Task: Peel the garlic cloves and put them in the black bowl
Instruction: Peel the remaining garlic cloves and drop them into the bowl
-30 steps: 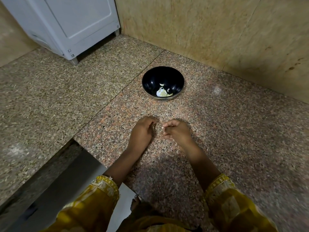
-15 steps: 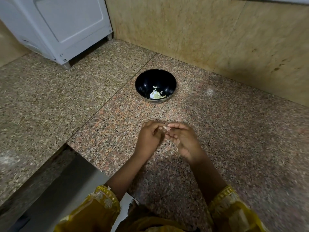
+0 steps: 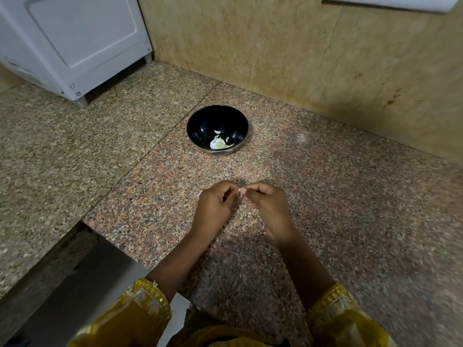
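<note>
A black bowl point(image 3: 200, 126) stands on the speckled granite counter point(image 3: 350, 221) near the back wall, with a few pale peeled cloves point(image 3: 218, 143) lying in it. In front of the bowl my left hand point(image 3: 216, 206) and my right hand point(image 3: 269, 207) meet above the counter. Both pinch a small garlic clove point(image 3: 241, 192) between their fingertips. Most of the clove is hidden by my fingers. Tiny pale flakes of skin point(image 3: 244, 227) lie on the counter under my hands.
A white appliance point(image 3: 75, 41) stands at the back left. A tan stone wall point(image 3: 300, 51) runs behind the bowl. The counter's front edge drops to a lower grey surface point(image 3: 70, 276) at the lower left. My yellow sleeves point(image 3: 142, 309) fill the bottom.
My two hands came together from a small gap and rose slightly, now pinching the clove between them. The camera tilted, shifting the bowl left and down in view.
</note>
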